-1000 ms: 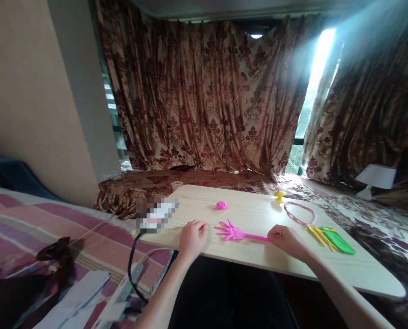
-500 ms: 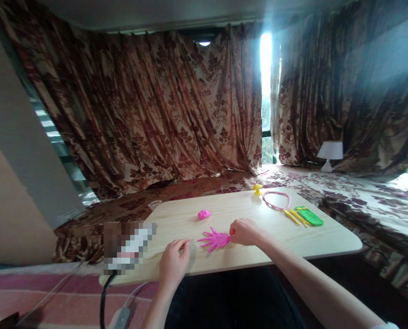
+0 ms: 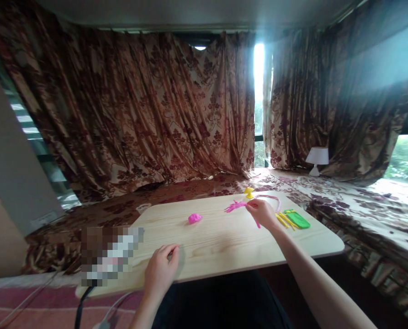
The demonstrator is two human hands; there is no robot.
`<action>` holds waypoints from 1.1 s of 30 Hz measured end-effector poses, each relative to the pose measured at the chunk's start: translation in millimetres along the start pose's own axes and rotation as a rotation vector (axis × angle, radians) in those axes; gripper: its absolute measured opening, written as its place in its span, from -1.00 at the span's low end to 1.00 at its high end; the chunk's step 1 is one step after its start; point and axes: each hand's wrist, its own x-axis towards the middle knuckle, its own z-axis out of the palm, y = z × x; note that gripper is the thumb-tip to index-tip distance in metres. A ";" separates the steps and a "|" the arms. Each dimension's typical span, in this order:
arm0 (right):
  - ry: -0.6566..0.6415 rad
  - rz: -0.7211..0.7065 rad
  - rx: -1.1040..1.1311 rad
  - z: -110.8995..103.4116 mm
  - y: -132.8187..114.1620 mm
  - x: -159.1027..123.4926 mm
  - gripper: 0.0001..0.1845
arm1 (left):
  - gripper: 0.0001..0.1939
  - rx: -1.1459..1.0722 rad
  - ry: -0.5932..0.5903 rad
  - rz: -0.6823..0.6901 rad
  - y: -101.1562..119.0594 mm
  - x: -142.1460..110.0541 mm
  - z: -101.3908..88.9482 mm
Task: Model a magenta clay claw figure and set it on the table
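My right hand [image 3: 261, 212] pinches a pink hand-shaped clay piece [image 3: 236, 206] by its wrist end, just off the table. The spread pink fingers point left, and a thin pink strip hangs below my fingers. Near the front edge, my left hand [image 3: 161, 269] rests on the table with curled fingers and nothing visible in them. A pink clay lump [image 3: 194, 218] lies between the two hands, farther back. Behind my right hand is a pink twisted ring [image 3: 275, 198], partly covered by that hand.
At the table's [image 3: 207, 256] back edge stands a small yellow lamp-like model [image 3: 249, 193]. Yellow sticks [image 3: 283, 220] lie beside a green flat piece [image 3: 298, 219] on the right. A blurred-out object with a black cable [image 3: 83, 304] lies at the left.
My right hand has lifted the pink clay hand from the table and carried it back and right, toward the ring. My left hand stays near the front edge. The view has shifted slightly.
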 end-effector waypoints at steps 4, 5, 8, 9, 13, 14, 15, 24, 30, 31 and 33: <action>0.005 0.168 -0.033 13.5 32.3 5.3 -0.69 | -0.72 -0.004 -0.006 -0.006 -3.1 1.5 2.0; -0.005 0.196 -0.045 17.5 37.8 4.6 -0.69 | -0.72 -0.005 -0.007 -0.007 -3.8 1.9 2.4; -0.033 0.244 -0.083 25.0 47.8 2.2 -0.70 | -0.72 -0.005 -0.008 -0.007 -5.0 2.3 3.3; -0.041 0.247 -0.094 25.5 49.3 2.3 -0.70 | -0.72 -0.004 -0.009 -0.008 -5.1 2.3 3.5; -0.057 0.206 -0.125 19.0 49.9 7.2 -0.69 | -0.71 0.011 -0.007 -0.014 -4.3 1.7 3.1; -0.057 0.193 -0.133 16.5 49.4 8.6 -0.68 | -0.71 0.014 -0.006 -0.013 -4.0 1.6 2.8; -0.056 0.181 -0.142 14.1 48.8 9.7 -0.68 | -0.71 0.018 -0.006 -0.012 -3.8 1.5 2.6; -0.160 0.131 -0.237 6.5 58.0 -6.7 -0.69 | -0.72 0.029 0.004 0.006 -3.7 1.3 3.4; -0.182 0.104 -0.211 -14.9 77.3 -3.2 -0.70 | -0.72 0.043 0.014 0.016 -3.0 1.2 3.9; -0.183 0.088 -0.197 -15.7 77.5 -1.7 -0.70 | -0.72 0.043 0.015 0.018 -2.8 1.3 3.7; -0.195 0.054 -0.170 -12.3 75.1 -0.9 -0.69 | -0.73 0.045 0.017 0.022 -2.4 1.4 3.2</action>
